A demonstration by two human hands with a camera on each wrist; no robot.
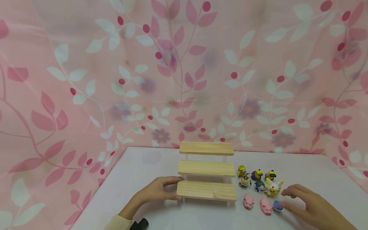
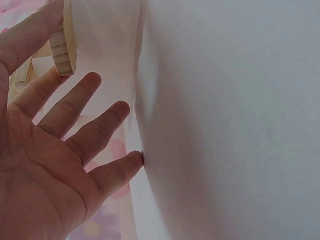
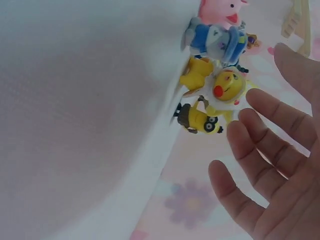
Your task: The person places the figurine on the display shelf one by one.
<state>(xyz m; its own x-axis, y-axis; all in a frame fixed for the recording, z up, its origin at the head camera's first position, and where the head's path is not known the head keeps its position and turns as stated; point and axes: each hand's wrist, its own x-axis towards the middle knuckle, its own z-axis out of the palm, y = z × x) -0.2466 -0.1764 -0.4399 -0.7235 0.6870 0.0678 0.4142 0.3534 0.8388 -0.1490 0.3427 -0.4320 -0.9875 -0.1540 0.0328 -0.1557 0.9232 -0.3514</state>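
A three-tier wooden display stand [image 1: 207,190] with pale boards stands on the white table. At its left end is my left hand [image 1: 159,190], its thumb and index finger holding the lowest board's end front and back. In the left wrist view that board's end [image 2: 62,50] shows between them, the other fingers spread. My right hand [image 1: 307,204] is beside the small toy figures, fingers loosely bent and holding nothing. Nearest to it are a blue-hatted figure [image 1: 277,206] and a yellow figure with white trim [image 1: 273,187]. Whether the thumb touches the blue-hatted figure, I cannot tell.
Two pink toy pigs [image 1: 248,201] lie right of the stand. Behind them are a grey figure [image 1: 260,186] and several yellow-headed figures [image 1: 257,174]. A flowered pink cloth [image 1: 184,80] hangs behind the white table [image 1: 149,163]. A black object [image 1: 140,224] is by the left wrist.
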